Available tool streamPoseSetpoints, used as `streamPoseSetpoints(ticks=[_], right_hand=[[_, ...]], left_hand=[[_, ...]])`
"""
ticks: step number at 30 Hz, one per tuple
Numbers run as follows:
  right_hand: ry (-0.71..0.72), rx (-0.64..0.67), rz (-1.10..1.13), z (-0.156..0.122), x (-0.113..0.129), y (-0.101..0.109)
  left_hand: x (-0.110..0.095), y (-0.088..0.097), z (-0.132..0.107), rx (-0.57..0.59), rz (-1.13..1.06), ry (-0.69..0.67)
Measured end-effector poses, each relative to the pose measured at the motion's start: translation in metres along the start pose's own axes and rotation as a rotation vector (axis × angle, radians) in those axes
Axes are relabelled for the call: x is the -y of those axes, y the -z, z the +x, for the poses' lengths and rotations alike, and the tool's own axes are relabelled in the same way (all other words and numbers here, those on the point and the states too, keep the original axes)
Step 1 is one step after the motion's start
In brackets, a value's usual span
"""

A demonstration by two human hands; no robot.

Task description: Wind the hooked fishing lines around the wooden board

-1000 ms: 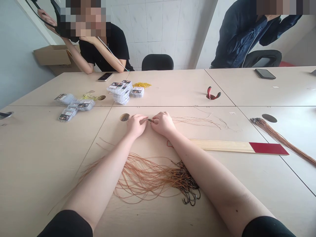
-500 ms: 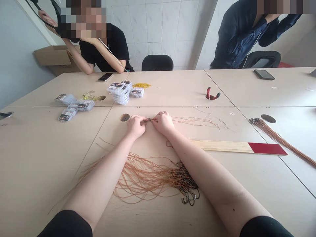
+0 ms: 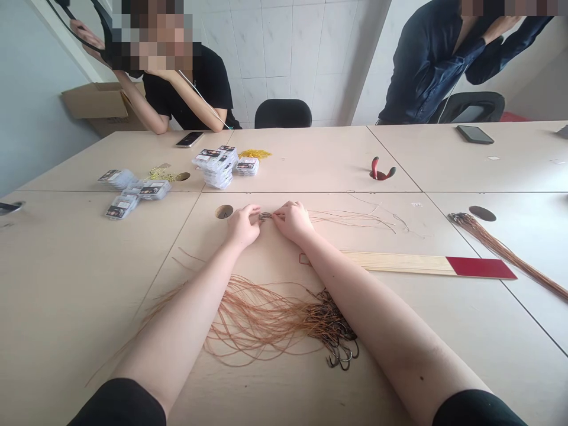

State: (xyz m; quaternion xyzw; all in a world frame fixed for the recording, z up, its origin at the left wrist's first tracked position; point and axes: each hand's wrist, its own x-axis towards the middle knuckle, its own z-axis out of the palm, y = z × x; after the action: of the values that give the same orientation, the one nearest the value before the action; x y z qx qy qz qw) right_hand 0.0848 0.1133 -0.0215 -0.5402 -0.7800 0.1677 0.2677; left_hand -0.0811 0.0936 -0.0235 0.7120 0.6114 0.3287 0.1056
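Observation:
Over the middle of the table, my right hand [image 3: 293, 221] pinches a small bunch of fish hooks [image 3: 265, 216] whose bends stick out to the left. Thin orange lines [image 3: 350, 217] trail from behind that hand to the right across the tabletop. My left hand [image 3: 242, 227] is just left of the hooks, thumb and fingers parted around their bends; whether it touches them I cannot tell. Below, between my forearms, lies a loose pile of dark fish hooks [image 3: 341, 340] with long orange lines [image 3: 261, 319] spreading left, partly under my left forearm.
A wooden strip with a red end [image 3: 481, 267] lies beyond my right forearm. At right is a tied bundle of hooked lines [image 3: 501, 242]. Red-handled pliers [image 3: 378, 171] stand in a table hole. Stacked plastic boxes [image 3: 217, 168] are at far left. Two people sit opposite.
My left fingers have parted and drawn slightly left off the hooks, leaving their bends exposed. My right hand keeps its pinch in the same place.

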Motion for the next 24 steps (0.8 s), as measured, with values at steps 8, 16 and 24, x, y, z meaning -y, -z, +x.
streamPoseSetpoints(ticks=[8,16,24], right_hand=[[-0.004,-0.015,0.014,0.0002,-0.0011,-0.0009],[-0.001,-0.021,0.014,0.0001,-0.0012,-0.0002],[-0.004,-0.016,0.015,-0.0008,-0.0006,0.0003]], left_hand=[[-0.0005,0.0004,0.0006,0.004,-0.029,0.011],[-0.0021,0.0016,0.0007,0.009,-0.015,0.019],[-0.0057,0.0014,-0.0008,-0.014,0.046,-0.014]])
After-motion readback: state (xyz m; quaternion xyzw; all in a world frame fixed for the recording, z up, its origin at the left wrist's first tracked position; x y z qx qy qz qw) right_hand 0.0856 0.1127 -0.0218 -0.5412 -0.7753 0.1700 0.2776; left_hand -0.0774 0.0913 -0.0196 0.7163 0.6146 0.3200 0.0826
